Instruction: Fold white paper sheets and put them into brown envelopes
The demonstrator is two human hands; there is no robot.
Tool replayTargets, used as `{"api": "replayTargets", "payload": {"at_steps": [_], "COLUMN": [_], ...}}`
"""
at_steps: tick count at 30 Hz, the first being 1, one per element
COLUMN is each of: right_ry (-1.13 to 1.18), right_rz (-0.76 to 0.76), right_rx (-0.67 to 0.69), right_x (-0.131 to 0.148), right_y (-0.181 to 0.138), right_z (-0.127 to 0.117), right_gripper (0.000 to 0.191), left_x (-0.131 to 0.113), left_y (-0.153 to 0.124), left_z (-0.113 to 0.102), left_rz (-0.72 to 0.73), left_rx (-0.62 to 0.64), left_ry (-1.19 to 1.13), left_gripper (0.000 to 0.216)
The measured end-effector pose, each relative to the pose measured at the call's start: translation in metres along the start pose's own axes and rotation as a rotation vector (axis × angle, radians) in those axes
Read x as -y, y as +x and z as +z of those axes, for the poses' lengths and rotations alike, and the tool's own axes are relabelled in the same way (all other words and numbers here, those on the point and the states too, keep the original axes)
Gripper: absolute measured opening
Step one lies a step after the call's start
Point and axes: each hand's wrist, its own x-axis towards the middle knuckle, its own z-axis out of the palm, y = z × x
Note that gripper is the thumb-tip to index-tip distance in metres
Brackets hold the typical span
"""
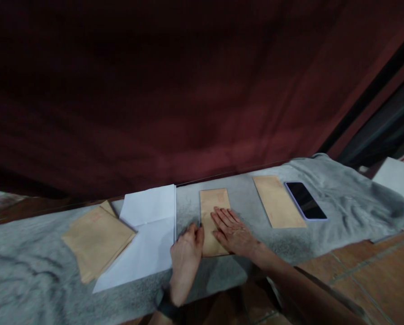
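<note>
A brown paper envelope [213, 198] lies flat in front of me on the grey cloth. My right hand [232, 231] rests on it, palm down with fingers stretched out. At its left edge is my left hand [187, 248], closed, with curled fingers and the thumb against the paper's edge; the fingertips are partly hidden. To the left lie white paper sheets [154, 239] with a fold crease across them. A pile of brown envelopes [98, 239] overlaps their left side. Another brown envelope [279, 202] lies to the right, beside a phone [306, 201] with a dark screen.
The grey cloth [347, 198] covers a long narrow surface and is wrinkled at both ends. Behind it hangs a dark red curtain [188, 99]. Tiled floor [385, 266] shows at the lower right. A white flat object [396, 178] sits at the far right.
</note>
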Motion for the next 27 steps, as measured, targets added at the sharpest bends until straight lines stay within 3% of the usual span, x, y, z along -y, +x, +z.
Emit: {"api": "replayTargets", "payload": {"at_steps": [4, 6, 11, 23, 27], "right_ry": [0.008, 0.012, -0.029, -0.148, -0.147], "right_rz": [-0.011, -0.009, 0.052, 0.371, 0.373], "right_rx": [0.018, 0.041, 0.02, -0.104, -0.158], "right_x": [-0.008, -0.012, -0.016, -0.015, -0.016], "right_y": [0.003, 0.007, 0.017, 0.05, 0.051], "right_z": [-0.001, -0.002, -0.001, 0.021, 0.026], "right_gripper": [0.052, 0.05, 0.05, 0.056, 0.058], "left_x": [-0.005, -0.005, -0.001, -0.01, -0.011], "left_y": [0.0, 0.001, 0.002, -0.007, -0.009], "left_z": [0.032, 0.052, 0.077, 0.076, 0.076], "left_rz": [0.422, 0.532, 0.533, 0.507, 0.507], "left_rx": [-0.238, -0.278, -0.338, -0.381, -0.364], "left_ry": [0.097, 0.168, 0.265, 0.344, 0.317], "left_gripper": [0.039, 0.05, 0.057, 0.056, 0.057]}}
